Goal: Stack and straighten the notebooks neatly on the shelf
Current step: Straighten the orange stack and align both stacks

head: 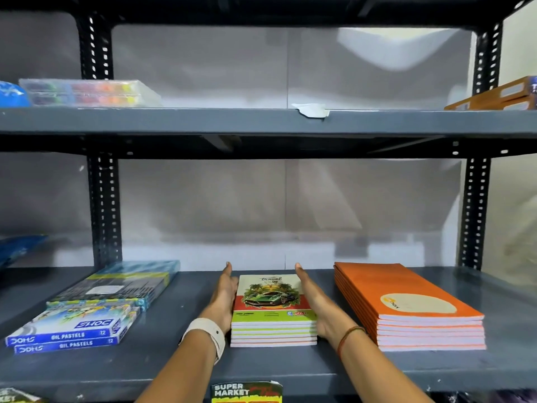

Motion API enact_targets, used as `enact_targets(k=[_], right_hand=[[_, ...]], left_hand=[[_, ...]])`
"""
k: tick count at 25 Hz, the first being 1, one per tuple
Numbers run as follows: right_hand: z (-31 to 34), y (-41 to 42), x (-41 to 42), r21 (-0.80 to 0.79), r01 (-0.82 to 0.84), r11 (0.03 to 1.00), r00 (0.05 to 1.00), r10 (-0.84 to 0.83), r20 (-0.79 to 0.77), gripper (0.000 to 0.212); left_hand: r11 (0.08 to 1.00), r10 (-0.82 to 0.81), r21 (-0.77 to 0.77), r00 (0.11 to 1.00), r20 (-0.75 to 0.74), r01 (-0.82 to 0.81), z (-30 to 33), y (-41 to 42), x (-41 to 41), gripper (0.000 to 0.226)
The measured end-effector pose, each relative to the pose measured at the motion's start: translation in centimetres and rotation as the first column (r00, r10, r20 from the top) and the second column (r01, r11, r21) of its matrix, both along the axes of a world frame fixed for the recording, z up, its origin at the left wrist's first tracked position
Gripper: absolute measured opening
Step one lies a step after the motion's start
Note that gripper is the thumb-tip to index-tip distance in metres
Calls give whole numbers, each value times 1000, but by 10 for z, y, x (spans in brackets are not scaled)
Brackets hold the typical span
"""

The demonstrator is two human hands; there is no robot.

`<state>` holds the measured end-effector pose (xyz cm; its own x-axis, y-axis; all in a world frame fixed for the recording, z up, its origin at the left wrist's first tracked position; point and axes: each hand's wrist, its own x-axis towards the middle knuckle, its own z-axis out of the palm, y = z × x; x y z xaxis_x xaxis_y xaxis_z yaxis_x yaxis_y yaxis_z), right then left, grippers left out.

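Your hands flank the notebook stack mid-shelf.
Left hand and right hand lie flat, fingers extended, palms pressed to the stack's two sides; neither grip closed around it. Edges look squared, though blur limits certainty. Orange notebooks sit right; pastel boxes left.

Two blue oil pastel boxes lie at eight o'clock, a striped flat pack just behind them. At ten o'clock sits a clear marker case; a supermarket label hangs at six o'clock.
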<state>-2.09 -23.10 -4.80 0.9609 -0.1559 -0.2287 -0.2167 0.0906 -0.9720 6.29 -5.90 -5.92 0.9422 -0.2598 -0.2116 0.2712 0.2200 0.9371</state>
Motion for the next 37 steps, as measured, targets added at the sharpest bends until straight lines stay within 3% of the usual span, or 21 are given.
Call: enact_targets(k=[10,13,16,21,24,30,33,35,37], right_hand=[[5,-8,-7,-82,-64,995,998,64,-1,88],[12,-16,-3,-167,-24,986,994,41,99,92],[40,-36,1,-184,41,982,972,3,236,89],[80,-119,1,-132,181,975,912,-116,394,85],[82,-187,-6,-134,226,965,917,-164,364,90],[37,-290,-21,-150,222,964,959,-188,211,84],[7,-301,-26,19,151,988,987,-152,57,95],[-2,-297,-27,97,87,991,996,-87,-6,94],[-3,-294,-26,104,17,994,1000,-16,-18,85]], left_hand=[[995,-50,86,998,27,48,4,-12,-10,81],[984,4,175,999,42,-11,16,-11,-5,81],[946,119,272,969,218,-177,45,-17,1,75],[957,143,190,929,342,-217,92,-92,-8,69],[985,61,137,947,314,-109,73,-157,-27,66],[991,-2,133,999,40,-3,21,-219,-50,69],[996,-74,43,996,-47,76,10,-236,-56,45],[993,-86,81,996,-24,87,12,-241,-60,23],[989,-50,142,998,33,45,11,-243,-58,21]])
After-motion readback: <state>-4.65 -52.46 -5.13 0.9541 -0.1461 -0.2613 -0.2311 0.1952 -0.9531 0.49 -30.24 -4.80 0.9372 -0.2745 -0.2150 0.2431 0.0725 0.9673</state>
